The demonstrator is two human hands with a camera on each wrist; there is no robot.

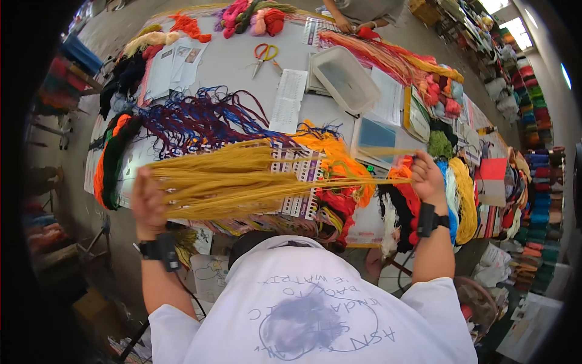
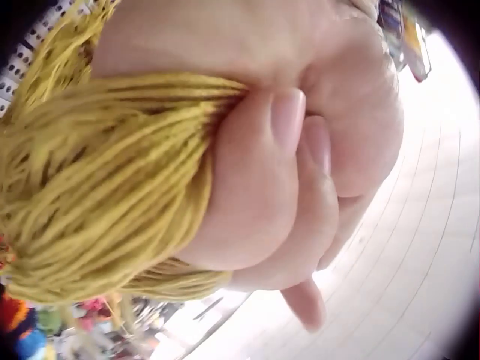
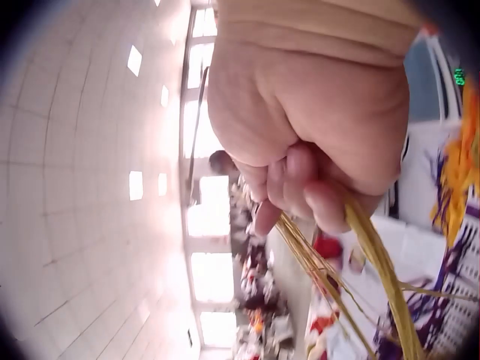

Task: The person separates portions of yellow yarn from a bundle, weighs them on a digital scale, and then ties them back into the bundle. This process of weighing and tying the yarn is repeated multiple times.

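Observation:
A wide bundle of mustard-yellow yarn stretches between the two hands above the table. My left hand grips its thick end; in the left wrist view the fingers of the left hand curl tightly round the yellow strands. At the other side my right hand holds thinner strands of the bundle. The right wrist view shows the right hand with curled fingers and two yellow lengths coming out of it. Beneath the yarn lies a white card with punched holes.
Blue and purple yarn lies behind the bundle, orange yarn under its right part. Farther back are scissors, a plastic tub and papers. Another person's hand is at the far edge.

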